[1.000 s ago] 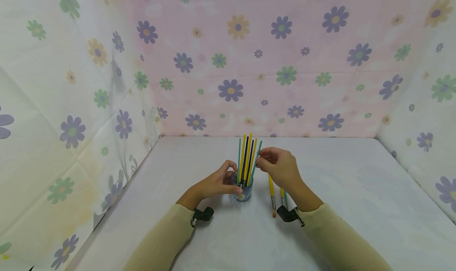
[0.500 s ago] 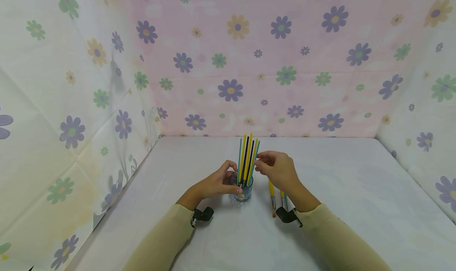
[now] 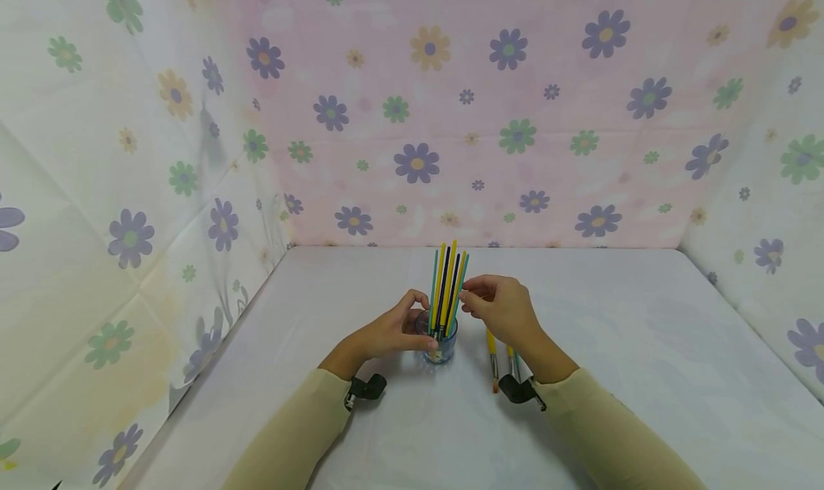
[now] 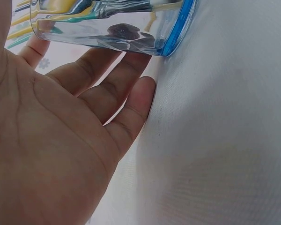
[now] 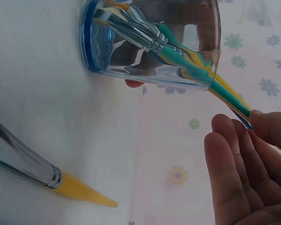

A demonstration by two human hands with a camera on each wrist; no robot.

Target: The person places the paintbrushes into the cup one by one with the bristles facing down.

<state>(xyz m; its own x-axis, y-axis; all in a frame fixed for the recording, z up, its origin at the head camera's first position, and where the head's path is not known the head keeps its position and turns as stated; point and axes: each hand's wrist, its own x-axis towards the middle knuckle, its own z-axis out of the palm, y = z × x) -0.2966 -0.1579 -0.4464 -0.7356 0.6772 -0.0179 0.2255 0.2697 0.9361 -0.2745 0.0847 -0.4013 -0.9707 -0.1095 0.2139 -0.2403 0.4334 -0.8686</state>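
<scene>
Centrally, a clear glass cup (image 3: 440,343) with a blue base stands upright on the white table (image 3: 644,347), holding a bundle of thin paintbrushes (image 3: 447,286) in yellow, teal and dark tones, handles upward. The left hand (image 3: 393,332) curls round the cup's left side, thumb and forefinger arched over the rim; in the left wrist view the fingers (image 4: 103,79) lie along the glass wall, the little finger resting on the cloth. The right hand (image 3: 502,307) is raised beside the bundle, its thumb and forefinger pinching the rightmost teal brush (image 3: 460,282) near the upper part of its handle; the remaining fingers (image 5: 234,159) are loosely bent, as the right wrist view shows. Both forearms, in beige sleeves (image 3: 302,433), rest low and converge on the cup. Just right of the cup, beneath the right wrist, loose brushes (image 3: 493,361) lie flat on the table, bristles toward the person. Flower-printed fabric (image 3: 418,118) encloses the table on three sides.
</scene>
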